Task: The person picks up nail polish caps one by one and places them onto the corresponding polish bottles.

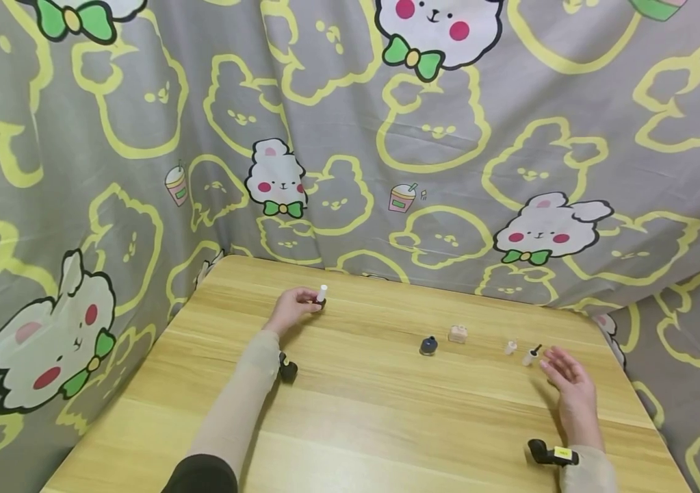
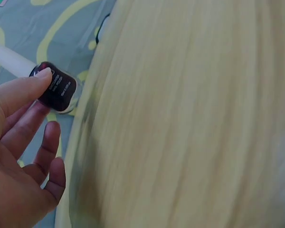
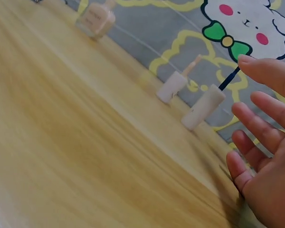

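Between thumb and fingers, my left hand [image 1: 291,309] pinches a dark red nail polish bottle [image 2: 61,92] by its body. Its white cap [image 2: 12,61] is on; in the head view the bottle is upright at the table's far left. Over at the right, my right hand [image 1: 571,387] has its fingers spread and holds nothing. Beside it a white cap [image 3: 203,109] stands brush-up, the brush coated dark blue. A fingertip overlaps the brush tip in the right wrist view. Next to that stands a smaller white cap [image 3: 172,87] with a pale pink brush pointing up.
Near the table's middle right stand an uncapped dark blue nail polish bottle [image 1: 428,346] and a pale pink bottle [image 1: 458,335]. The wooden table [image 1: 356,411] meets a patterned grey curtain [image 1: 337,226] along its back and sides.
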`<act>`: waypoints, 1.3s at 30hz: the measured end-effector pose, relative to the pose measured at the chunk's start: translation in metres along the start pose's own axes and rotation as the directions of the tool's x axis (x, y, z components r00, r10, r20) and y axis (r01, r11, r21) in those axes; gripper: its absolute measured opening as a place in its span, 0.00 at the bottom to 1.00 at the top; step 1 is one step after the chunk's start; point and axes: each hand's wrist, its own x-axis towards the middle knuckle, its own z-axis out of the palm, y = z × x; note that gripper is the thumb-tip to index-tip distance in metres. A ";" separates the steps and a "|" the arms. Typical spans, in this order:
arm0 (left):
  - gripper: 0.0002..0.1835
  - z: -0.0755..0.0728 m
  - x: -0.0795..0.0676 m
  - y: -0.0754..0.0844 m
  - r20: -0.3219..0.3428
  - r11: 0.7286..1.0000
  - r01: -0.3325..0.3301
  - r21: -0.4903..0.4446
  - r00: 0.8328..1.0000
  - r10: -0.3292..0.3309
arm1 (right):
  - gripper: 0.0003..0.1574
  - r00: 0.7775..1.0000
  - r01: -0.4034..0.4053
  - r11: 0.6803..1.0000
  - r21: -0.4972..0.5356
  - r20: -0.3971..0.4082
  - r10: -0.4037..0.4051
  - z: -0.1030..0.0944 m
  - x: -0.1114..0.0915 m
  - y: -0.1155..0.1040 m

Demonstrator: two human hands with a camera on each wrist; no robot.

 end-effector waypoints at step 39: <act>0.25 -0.023 0.020 -0.020 0.232 0.995 -0.100 0.011 0.968 0.094 | 0.25 0.987 0.008 0.876 -0.482 0.146 0.072 -0.011 0.028 0.010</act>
